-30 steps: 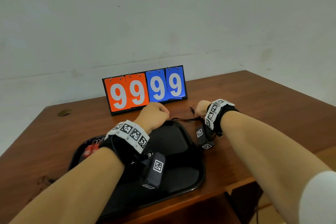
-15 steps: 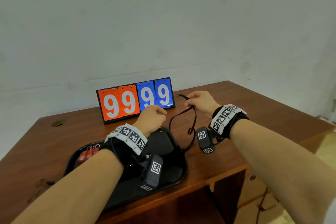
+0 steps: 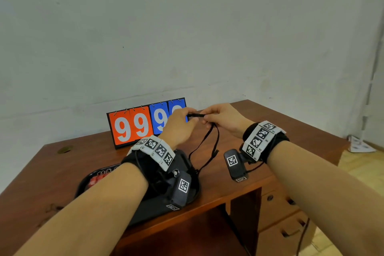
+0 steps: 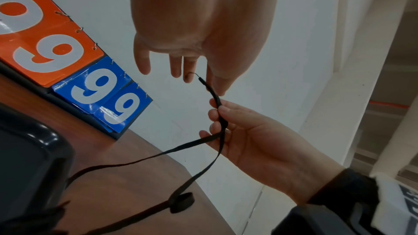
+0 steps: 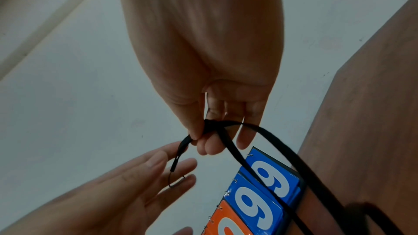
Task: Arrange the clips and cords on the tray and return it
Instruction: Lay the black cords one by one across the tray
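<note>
We hold a black cord [image 3: 216, 131] up above the counter [image 3: 291, 131], well in front of the scoreboard [image 3: 133, 124] that shows 99 in orange and 99 in blue. Our right hand [image 3: 224, 118] pinches the doubled cord between thumb and fingertips, just below its stiff tip, and the two strands hang from that pinch down toward the black tray [image 3: 188, 162], which sits at the counter's near edge (one strand ends in a small loop [image 4: 182, 202] that rests on the wood beside the tray). Our left hand [image 3: 179, 125] is at the cord's tip: its fingers [image 5: 158, 167] are straight and relaxed, and the thin thread loop [image 5: 175, 181] at the very end of the cord lies against them; the wrist views show no grip there. On the tray's left side we can see red clips [image 3: 96, 178] and some small metal rings [image 3: 106, 171], partly hidden behind our left forearm.
</note>
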